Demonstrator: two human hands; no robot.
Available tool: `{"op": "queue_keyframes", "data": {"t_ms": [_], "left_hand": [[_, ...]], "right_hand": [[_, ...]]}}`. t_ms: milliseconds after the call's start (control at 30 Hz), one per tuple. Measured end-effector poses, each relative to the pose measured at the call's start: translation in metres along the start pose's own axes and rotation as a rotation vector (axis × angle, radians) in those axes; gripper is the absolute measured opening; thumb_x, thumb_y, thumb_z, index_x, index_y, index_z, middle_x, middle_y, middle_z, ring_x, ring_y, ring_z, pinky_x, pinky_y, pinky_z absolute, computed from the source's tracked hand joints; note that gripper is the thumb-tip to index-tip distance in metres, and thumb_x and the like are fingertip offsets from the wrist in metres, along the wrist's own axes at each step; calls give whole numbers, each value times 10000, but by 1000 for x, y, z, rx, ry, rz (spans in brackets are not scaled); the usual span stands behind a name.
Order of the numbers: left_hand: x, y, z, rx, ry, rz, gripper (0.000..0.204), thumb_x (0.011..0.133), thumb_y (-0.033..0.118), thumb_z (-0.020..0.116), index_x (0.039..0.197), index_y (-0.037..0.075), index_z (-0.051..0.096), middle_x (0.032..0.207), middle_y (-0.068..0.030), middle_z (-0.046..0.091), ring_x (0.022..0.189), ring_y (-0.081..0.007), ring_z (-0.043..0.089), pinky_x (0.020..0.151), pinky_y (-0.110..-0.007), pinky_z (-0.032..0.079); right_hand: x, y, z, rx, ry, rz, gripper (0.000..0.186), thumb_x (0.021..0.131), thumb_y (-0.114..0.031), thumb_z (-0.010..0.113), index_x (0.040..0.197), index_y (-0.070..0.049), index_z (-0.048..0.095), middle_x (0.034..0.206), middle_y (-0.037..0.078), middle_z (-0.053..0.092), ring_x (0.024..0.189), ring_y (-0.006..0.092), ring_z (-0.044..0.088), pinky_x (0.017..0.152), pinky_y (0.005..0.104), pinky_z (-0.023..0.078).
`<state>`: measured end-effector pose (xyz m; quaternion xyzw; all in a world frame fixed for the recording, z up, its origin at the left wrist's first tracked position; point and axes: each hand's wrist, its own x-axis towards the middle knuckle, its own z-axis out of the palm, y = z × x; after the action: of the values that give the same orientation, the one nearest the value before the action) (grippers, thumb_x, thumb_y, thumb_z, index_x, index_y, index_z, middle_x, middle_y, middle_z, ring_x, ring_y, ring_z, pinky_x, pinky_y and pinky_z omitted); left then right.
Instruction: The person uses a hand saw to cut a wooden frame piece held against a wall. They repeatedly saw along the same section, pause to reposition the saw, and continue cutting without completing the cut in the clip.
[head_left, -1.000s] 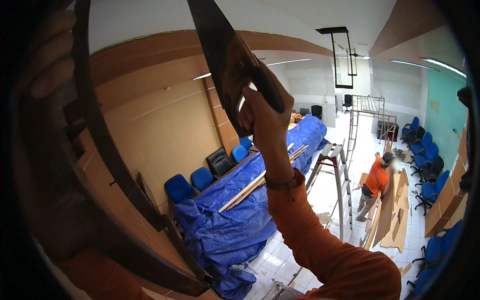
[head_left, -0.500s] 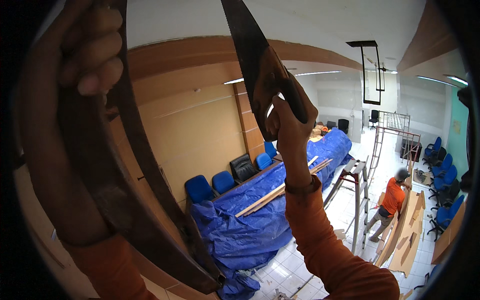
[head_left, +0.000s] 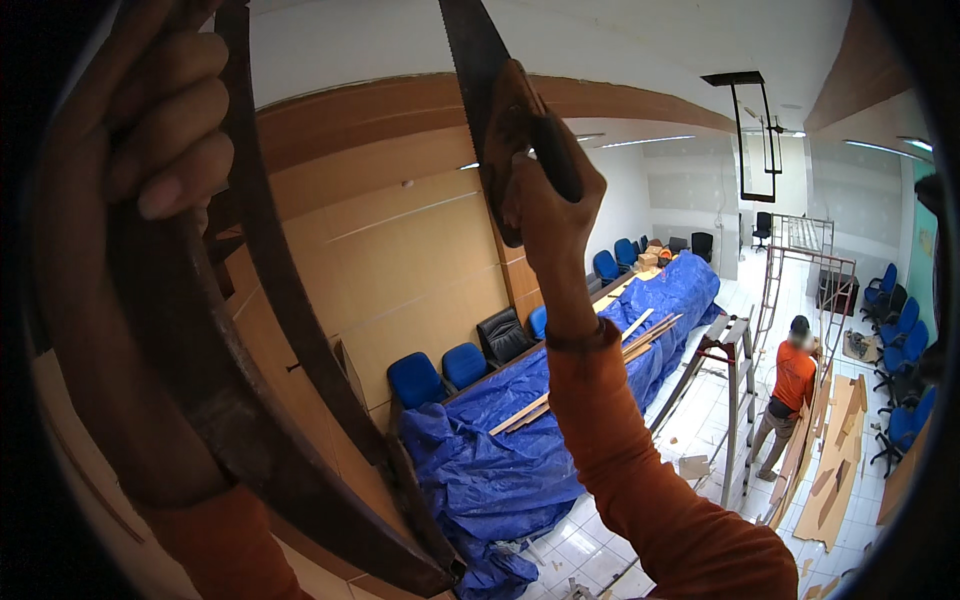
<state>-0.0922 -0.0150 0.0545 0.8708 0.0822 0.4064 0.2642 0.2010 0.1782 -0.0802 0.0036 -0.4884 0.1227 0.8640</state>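
Note:
My right hand point(head_left: 550, 205) is raised high and grips the wooden handle of a hand saw point(head_left: 480, 70), whose dark toothed blade points up and left toward the ceiling. My left hand point(head_left: 160, 110) is wrapped around a dark curved wooden frame piece point(head_left: 250, 400) at the upper left; the piece sweeps down to the lower middle. A second thin dark strip point(head_left: 290, 300) runs beside it. Both sleeves are orange.
Far below lies a long table under a blue tarp point(head_left: 520, 450) with wooden planks point(head_left: 590, 365) on it. Blue chairs point(head_left: 415, 378) line the wood-panelled wall. A stepladder point(head_left: 725, 380) and a person in an orange shirt point(head_left: 790, 385) stand by plywood sheets point(head_left: 835, 465) on the tiled floor.
The view has swung left and downward. My right hand with the saw has shifted slightly right in the picture, and my left hand on the curved piece has come fully into view.

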Motion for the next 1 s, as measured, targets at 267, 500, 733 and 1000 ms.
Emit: {"op": "queue_keyframes", "data": {"t_ms": [267, 500, 733, 1000], "left_hand": [[-1, 2, 0, 19, -11, -16, 443, 1095, 245, 348, 1465, 15, 266, 864, -31, 460, 641, -122, 471, 570, -265, 480], [6, 9, -1, 53, -48, -61, 469, 1104, 238, 311, 1507, 15, 224, 886, -41, 473, 648, -128, 485, 570, -263, 486], [-1, 13, -11, 84, -76, -75, 496, 1112, 231, 274, 1549, 16, 182, 907, -51, 486, 655, -134, 499, 571, -262, 493], [4, 11, -16, 83, -66, -30, 491, 1115, 247, 252, 1544, 15, 192, 876, -53, 478, 600, -134, 474, 525, -269, 481]], "right_hand": [[-43, 3, -20, -184, 62, 123, 428, 868, -50, 610, 1271, 96, 602, 948, 108, 693, 805, 114, 642, 703, 257, 530], [-11, 8, -13, -54, -17, 13, 409, 876, -35, 580, 1266, 80, 618, 897, 84, 691, 768, 103, 632, 690, 251, 525], [-53, 15, -26, -105, 17, -72, 493, 863, 48, 566, 1356, 76, 557, 718, 47, 627, 475, 47, 507, 411, 213, 364], [-26, 24, -19, -29, -10, 17, 463, 864, -32, 588, 1302, 115, 572, 1016, 122, 690, 885, 127, 638, 792, 270, 537]]}}
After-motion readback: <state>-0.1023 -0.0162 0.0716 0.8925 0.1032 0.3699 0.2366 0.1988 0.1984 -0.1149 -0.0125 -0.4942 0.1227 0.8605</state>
